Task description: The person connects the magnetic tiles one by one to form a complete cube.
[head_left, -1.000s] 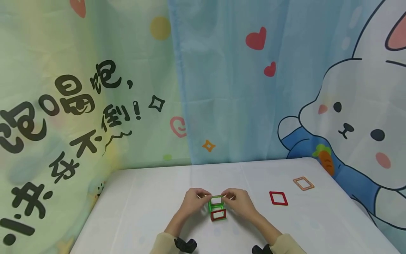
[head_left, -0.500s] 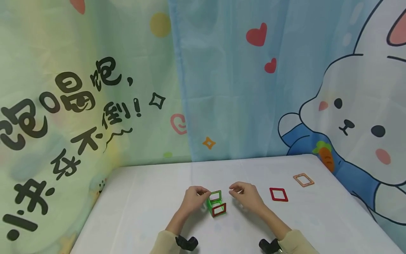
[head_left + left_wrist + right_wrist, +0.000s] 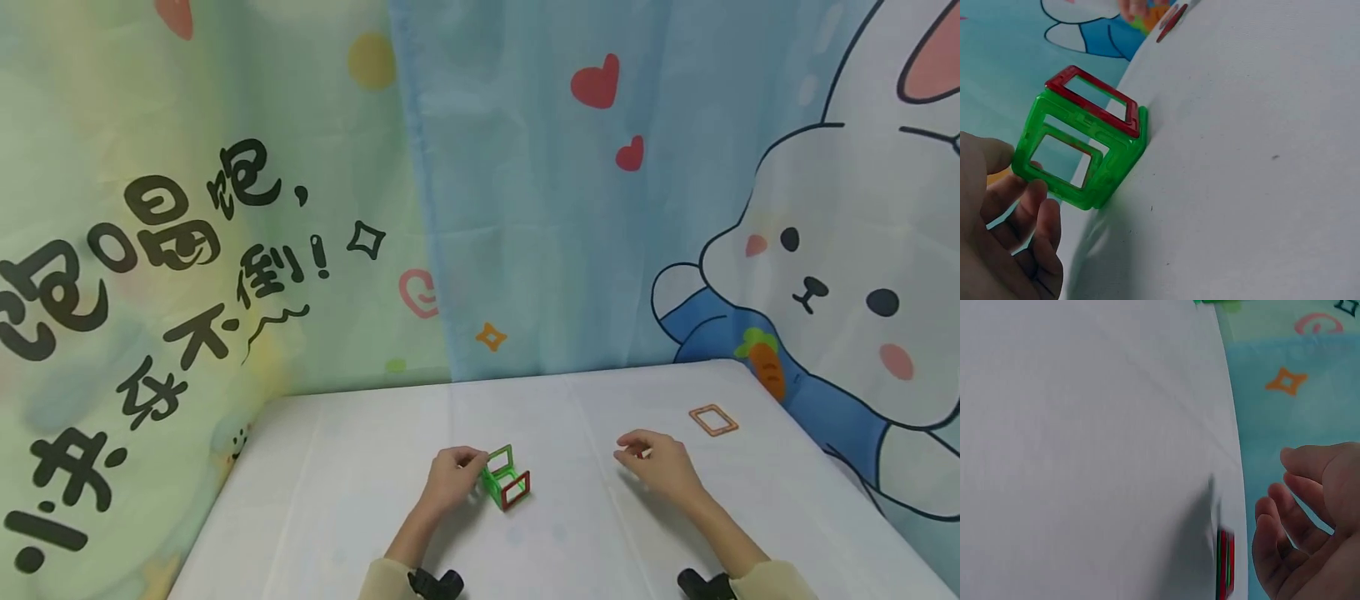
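In the head view my left hand [image 3: 452,479] pinches the edge of a small open structure of magnetic tiles [image 3: 1125,153], set at mid-table. Its square frames are green, with a red frame [image 3: 1104,117] on one side. In the left wrist view, thumb and fingertips meet at a green corner. To the right, my right hand [image 3: 658,467] hovers over a loose red square tile [image 3: 647,453], which it mostly hides. Its fingers are relaxed and bent, with a gap to the thumb [image 3: 1310,459] in the right wrist view. There, a blurred red-and-green strip [image 3: 1225,562] shows below the fingers.
An orange square tile [image 3: 702,425] lies flat at the far right of the white table [image 3: 360,467]. Behind the table hangs a printed curtain [image 3: 525,250] with a rabbit and lettering.
My right hand has left the tile structure and moved right, over the red tile. My left hand still holds the structure, which has turned slightly.
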`<state>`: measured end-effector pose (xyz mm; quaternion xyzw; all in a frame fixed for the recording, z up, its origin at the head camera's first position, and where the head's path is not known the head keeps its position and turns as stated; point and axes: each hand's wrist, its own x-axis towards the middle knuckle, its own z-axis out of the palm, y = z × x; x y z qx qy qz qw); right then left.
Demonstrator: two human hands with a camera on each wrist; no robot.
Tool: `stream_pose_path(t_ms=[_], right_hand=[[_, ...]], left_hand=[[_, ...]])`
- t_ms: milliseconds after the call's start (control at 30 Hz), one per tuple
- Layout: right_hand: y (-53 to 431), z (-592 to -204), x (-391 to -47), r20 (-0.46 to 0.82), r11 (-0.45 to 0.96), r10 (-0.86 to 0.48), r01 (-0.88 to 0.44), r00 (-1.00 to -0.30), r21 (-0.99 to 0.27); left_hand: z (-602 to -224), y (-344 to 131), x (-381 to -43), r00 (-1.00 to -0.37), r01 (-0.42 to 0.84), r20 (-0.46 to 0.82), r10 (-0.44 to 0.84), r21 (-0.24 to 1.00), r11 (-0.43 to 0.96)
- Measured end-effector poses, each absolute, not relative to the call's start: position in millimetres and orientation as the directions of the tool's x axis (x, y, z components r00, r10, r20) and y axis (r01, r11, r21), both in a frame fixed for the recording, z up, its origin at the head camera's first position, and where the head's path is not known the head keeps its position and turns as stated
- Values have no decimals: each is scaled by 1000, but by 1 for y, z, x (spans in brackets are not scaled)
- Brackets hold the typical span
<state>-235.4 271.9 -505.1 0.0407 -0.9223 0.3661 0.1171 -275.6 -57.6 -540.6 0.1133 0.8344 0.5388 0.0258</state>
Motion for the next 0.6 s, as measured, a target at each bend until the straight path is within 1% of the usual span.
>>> stream_pose_path(t_ms=[67, 233, 367, 533, 600], right_hand=[[286, -506, -235, 218, 737, 27, -128, -976, -664], [320, -508, -239, 83, 738, 59, -12, -995, -675], [341, -508, -245, -3, 735, 66, 51, -998, -677], [355, -509, -253, -50, 746, 36, 60, -998, -664], [359, -511, -256, -45, 753, 15, 41, -999, -657]], left_hand=[[-541, -59, -272, -975, 155, 77, 208, 907, 391], [-542, -63, -263, -978, 138, 64, 198, 913, 383], [-543, -65, -260, -981, 113, 52, 185, 934, 338], [-542, -65, -260, -983, 101, 52, 175, 953, 286], [-540, -65, -259, -984, 99, 51, 173, 954, 281]])
